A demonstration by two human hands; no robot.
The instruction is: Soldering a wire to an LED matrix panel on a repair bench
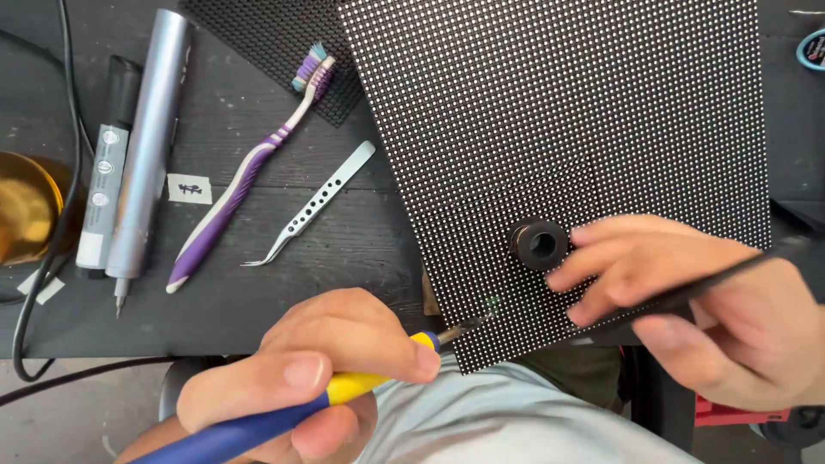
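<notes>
The left hand [318, 369] is cut off at the bottom edge, so its wrist and the rear of the blue and yellow tool [284, 412] it grips are out of sight. The tool's metal tip [468, 326] is small and blurred where it meets the lower corner of the dotted black panel [567, 137]; whether it touches the panel or hovers just above it cannot be told. The right hand [687, 296] runs off the right edge. A thin dark rod [687, 292] lies pinched between its thumb and the side of the fingers, its far end lost in shadow.

The left hand is closed around the tool handle, thumb on top, forefinger pressed near the yellow collar. The right hand lies fingers-forward on the panel, curled shut on the rod, its fingertips beside a small black ring [539, 243] that sits on the panel.

On the tabletop [344, 249] lie one purple and white toothbrush [249, 167], one pair of metal tweezers [314, 202], one silver pen-like tube [150, 142], one marker [105, 167] and a second dotted panel [275, 43] partly covered by the first. A brass-coloured bowl [26, 206] is cut off at the left edge.
</notes>
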